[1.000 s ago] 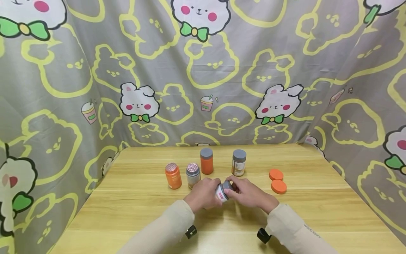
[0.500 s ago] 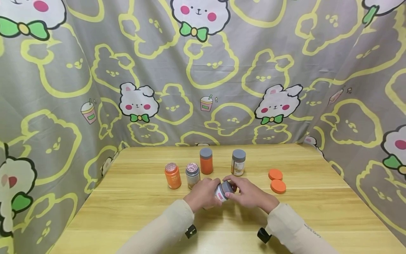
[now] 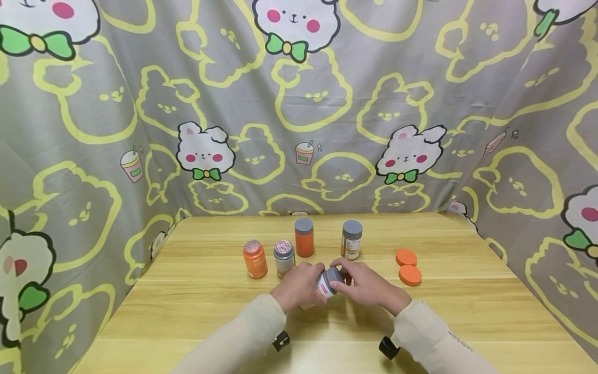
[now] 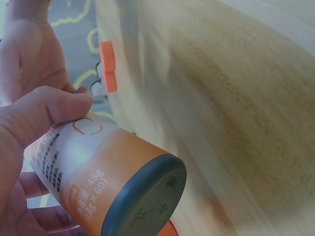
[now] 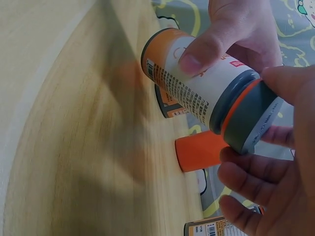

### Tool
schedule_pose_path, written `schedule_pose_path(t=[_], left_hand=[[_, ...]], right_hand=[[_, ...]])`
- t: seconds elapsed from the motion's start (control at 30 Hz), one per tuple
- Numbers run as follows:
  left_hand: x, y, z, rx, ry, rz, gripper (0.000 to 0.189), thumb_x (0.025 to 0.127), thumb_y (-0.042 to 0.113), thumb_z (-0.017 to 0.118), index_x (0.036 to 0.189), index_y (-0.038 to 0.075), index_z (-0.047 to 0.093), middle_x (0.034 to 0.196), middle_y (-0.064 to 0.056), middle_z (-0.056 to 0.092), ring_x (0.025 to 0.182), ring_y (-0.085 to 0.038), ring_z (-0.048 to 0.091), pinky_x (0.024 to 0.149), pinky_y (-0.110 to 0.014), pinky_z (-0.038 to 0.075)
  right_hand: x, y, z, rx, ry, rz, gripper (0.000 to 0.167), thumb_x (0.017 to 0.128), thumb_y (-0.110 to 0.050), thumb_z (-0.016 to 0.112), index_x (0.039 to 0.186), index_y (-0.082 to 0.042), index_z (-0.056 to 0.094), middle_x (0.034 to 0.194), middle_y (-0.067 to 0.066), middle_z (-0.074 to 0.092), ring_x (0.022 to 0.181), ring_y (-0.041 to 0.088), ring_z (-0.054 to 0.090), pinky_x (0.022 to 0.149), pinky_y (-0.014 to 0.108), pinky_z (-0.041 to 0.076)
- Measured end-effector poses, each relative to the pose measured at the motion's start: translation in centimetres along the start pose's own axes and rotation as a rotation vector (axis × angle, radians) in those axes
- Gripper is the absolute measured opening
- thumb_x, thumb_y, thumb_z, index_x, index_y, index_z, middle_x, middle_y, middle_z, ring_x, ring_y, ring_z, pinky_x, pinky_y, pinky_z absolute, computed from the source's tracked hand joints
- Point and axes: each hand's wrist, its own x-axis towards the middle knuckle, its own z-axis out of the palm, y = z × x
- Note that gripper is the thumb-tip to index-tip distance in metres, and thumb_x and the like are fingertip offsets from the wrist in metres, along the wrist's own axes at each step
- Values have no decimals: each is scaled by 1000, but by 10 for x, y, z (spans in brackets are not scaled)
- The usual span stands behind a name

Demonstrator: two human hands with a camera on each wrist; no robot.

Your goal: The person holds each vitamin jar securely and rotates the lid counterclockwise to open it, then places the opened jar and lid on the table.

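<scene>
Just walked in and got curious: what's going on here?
Someone's left hand holds a white-and-orange bottle, tilted, while their right hand grips its gray cap. Beyond the hands, an orange bottle and a gray bottle stand uncapped, with two more bottles standing capped. Two orange lids lie on the table to the right.

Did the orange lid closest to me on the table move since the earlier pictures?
No. The nearer orange lid hasn't gone any way: it lies in the same spot against the table's right edge.
</scene>
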Motion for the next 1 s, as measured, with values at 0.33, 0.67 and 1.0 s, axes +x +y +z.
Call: schedule_pose_path(t=[0.33, 0.67, 1.0], left_hand=[[0, 0, 0, -3, 12, 7, 54, 66, 27, 88, 109, 10, 61, 80, 2, 58, 65, -10, 52, 58, -24, 45], [-1, 2, 1, 14, 9, 11, 52, 66, 26, 87, 107, 10, 61, 77, 2, 57, 63, -8, 52, 55, -23, 45], [0, 3, -1, 16, 3, 1, 52, 66, 27, 88, 107, 11, 61, 78, 2, 58, 64, -9, 53, 57, -23, 46]], right_hand=[[0, 0, -1, -32, 6, 12, 43, 97, -38, 57, 124, -6, 52, 90, -3, 62, 75, 9, 56, 65, 31, 49], [0, -2, -1, -22, 25, 7, 37, 95, -37, 61, 120, -11, 54, 85, -7, 60, 73, 10, 55, 60, 26, 46], [-1, -1, 0, -34, 33, 16, 42, 97, -38, 57, 123, -5, 53, 91, -2, 62, 75, 10, 57, 65, 31, 49]])
